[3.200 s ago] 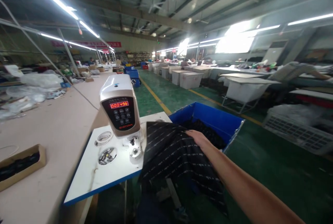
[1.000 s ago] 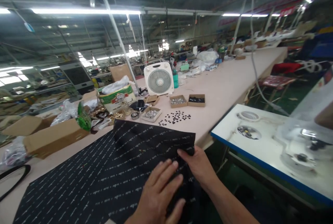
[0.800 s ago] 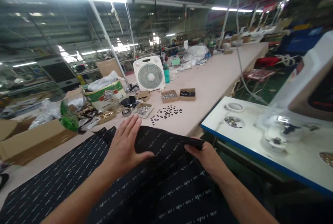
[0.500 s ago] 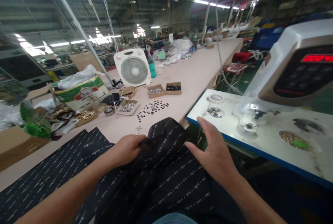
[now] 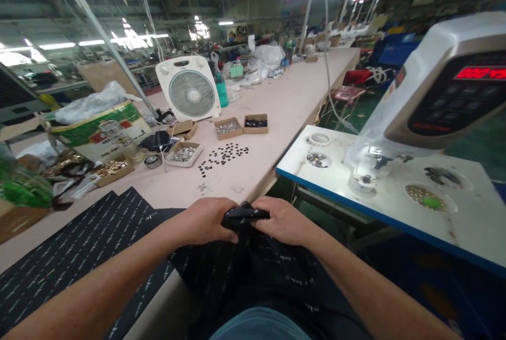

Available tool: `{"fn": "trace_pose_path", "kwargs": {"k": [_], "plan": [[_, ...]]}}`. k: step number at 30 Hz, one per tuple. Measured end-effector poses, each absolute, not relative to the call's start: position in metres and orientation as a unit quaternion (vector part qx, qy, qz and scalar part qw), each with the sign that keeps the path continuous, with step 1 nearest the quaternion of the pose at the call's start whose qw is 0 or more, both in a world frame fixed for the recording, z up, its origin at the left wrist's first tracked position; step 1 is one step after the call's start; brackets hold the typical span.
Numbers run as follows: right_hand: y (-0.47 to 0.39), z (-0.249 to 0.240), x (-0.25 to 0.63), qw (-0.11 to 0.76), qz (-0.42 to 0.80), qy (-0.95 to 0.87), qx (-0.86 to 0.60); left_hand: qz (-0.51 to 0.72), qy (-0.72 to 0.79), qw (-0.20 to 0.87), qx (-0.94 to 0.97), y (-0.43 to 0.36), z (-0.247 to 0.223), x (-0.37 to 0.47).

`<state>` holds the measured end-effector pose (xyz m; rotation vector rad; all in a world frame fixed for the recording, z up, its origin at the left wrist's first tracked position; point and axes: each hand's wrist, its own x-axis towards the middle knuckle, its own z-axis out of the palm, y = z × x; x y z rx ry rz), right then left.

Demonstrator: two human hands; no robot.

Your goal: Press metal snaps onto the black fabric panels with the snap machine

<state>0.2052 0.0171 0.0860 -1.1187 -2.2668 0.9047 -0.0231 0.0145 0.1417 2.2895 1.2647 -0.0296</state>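
Observation:
Dark patterned fabric (image 5: 276,258) with small white lettering is bunched up in front of me and hangs down over my lap. My left hand (image 5: 207,220) grips its gathered top from the left, thumb toward me. From the right, my right hand (image 5: 282,220) pinches the same fold, so the two hands are close together at the table's near edge. More fabric of the same print (image 5: 75,255) lies flat on the table to the left. Just beyond my hands, several small black snap parts (image 5: 225,155) are scattered on the table.
A snap-setting machine (image 5: 427,92) with a red display stands right on a white, blue-edged worktop (image 5: 340,142). Boxes of metal parts (image 5: 184,153), a carton of black parts (image 5: 255,124), a box fan (image 5: 192,92) and a green-white carton (image 5: 103,129) sit on the long table (image 5: 292,97).
My right hand, earlier open and apart from the fabric, has come left and closed on it. The raised cloth has been lowered and bunched between both hands. My view has shifted slightly.

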Motion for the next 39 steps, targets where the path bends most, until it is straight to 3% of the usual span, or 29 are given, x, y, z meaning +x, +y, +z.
{"fn": "trace_pose_path", "kwargs": {"k": [3,6,12,18,33,39], "plan": [[0.019,0.092,0.211,0.188,0.42,-0.797,-0.391,-0.01,0.476,0.235,0.847,0.016,0.132,-0.024],[0.022,0.092,0.215,0.185,0.5,-0.76,-0.373,0.052,0.463,0.287,0.837,0.019,0.121,-0.021],[0.021,0.1,0.218,0.224,0.351,-0.793,-0.444,0.146,0.456,0.469,0.742,0.022,0.109,-0.011],[0.023,0.105,0.221,0.218,0.363,-0.78,-0.461,0.113,0.41,0.656,0.624,0.024,0.103,-0.013],[0.044,0.096,0.206,0.174,0.437,-0.738,-0.483,0.226,0.404,0.798,0.386,0.017,0.07,-0.023],[0.063,0.108,0.212,0.115,0.48,-0.741,-0.454,0.255,0.387,0.785,0.412,0.021,0.047,-0.022]]}}
